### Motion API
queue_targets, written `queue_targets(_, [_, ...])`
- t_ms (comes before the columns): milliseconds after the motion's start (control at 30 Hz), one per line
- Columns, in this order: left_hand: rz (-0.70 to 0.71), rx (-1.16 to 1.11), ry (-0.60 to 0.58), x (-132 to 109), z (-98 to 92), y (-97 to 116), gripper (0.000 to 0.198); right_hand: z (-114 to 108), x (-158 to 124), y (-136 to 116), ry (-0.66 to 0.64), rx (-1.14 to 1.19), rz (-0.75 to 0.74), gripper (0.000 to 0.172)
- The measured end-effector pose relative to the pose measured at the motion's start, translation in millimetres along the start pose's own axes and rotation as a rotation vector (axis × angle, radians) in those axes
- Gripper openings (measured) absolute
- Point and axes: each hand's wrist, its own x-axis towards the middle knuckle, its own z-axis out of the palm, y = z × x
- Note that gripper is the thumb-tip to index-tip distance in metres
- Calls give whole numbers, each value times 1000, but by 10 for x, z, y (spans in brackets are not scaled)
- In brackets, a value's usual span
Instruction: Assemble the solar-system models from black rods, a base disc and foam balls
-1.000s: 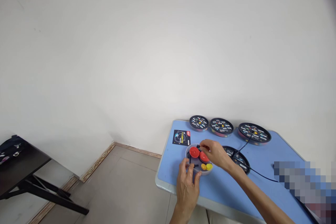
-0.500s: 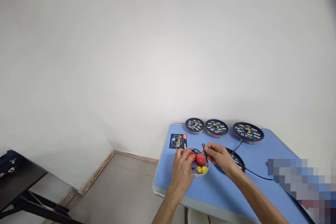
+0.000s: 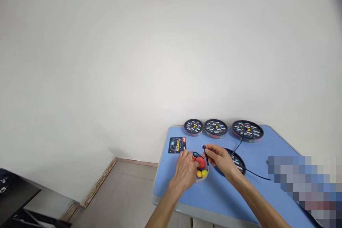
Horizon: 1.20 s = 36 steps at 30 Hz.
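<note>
Right hand [image 3: 220, 159]: thumb and fingertips clenched on a thin black stick [image 3: 206, 156], looped tip upward, lower end reaching down over a round clear plastic tray [image 3: 201, 180]. Left hand [image 3: 184, 171]: fingers [image 3: 185, 154] curled down at the left side of the tray, next to a red dome-shaped piece [image 3: 201, 162]; grasp impossible to confirm from this view. Inside the tray: a teal piece [image 3: 196, 154] just beyond the red piece, and two yellow balls [image 3: 201, 174] side by side on the near side. Tray position: on a blue table [image 3: 165, 181], between a printed card [image 3: 177, 145] and a partly hidden black-lidded round case [image 3: 236, 162]. Along the far table edge: three further black-lidded round cases [image 3: 215, 128]. Across the right side: a black cable [image 3: 256, 174].
</note>
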Motion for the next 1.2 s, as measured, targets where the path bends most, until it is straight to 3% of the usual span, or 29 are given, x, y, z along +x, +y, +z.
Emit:
queue_targets(367, [73, -48, -119, 98, 172, -93, 13, 7, -99, -103, -17, 35, -16, 32])
queue_targets(667, [64, -230, -176, 149, 159, -151, 15, 4, -183, -138, -19, 78, -34, 29])
queue_targets(900, [2, -636, -85, 206, 29, -200, 16, -9, -266, -156, 24, 124, -35, 31])
queue_targets(1033, [-186, -944, 34, 176, -32, -194, 7, -57, -294, -179, 39, 195, -17, 33])
queue_targets(1200, [-421, -1341, 195, 67, -114, -31, 22, 10, -293, -186, -3, 256, 24, 42])
